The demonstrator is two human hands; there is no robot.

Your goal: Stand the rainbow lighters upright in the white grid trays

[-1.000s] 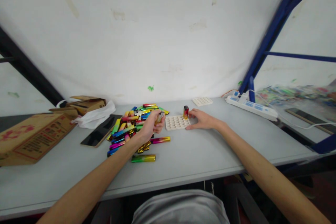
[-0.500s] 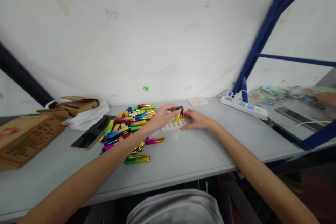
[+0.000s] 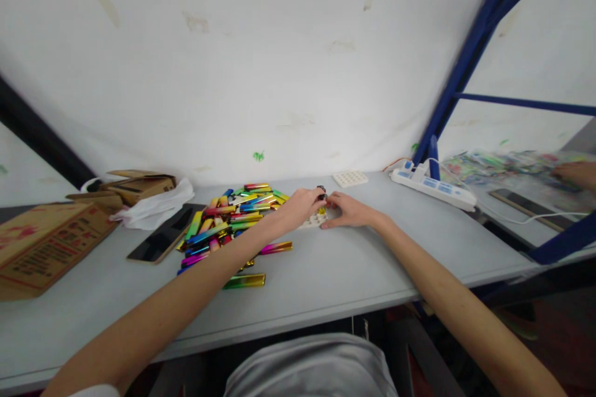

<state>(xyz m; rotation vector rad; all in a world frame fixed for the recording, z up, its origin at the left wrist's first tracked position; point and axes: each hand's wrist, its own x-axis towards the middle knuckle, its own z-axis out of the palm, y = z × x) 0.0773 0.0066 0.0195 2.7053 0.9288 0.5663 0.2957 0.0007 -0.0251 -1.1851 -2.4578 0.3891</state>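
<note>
A white tray with rows of holes [image 3: 313, 222] lies on the grey table between my two hands. My left hand [image 3: 302, 206] is closed around an upright lighter at the tray; its dark top [image 3: 321, 191] and a bit of its yellow body show, the rest being covered by fingers. At the tray's right edge is my right hand [image 3: 348, 211], thumb at the front corner and fingers curled near the lighters. Left of the tray spreads a heap of shiny multicoloured lighters [image 3: 246, 218]. One green-and-gold lighter [image 3: 245, 281] lies apart, closer to the table's front edge.
A second holed tray [image 3: 350, 179] rests by the wall. On the right stand a white power strip [image 3: 433, 189] and a blue metal frame [image 3: 459, 74]. Cardboard boxes [image 3: 60, 242], a plastic bag [image 3: 156, 206] and a dark phone [image 3: 162, 239] are at left. Another person's hand [image 3: 577, 173] shows far right.
My left hand has shifted slightly right and turned over the lighter, hiding most of its body, which now sits lower at the tray. The right hand stays nearly still.
</note>
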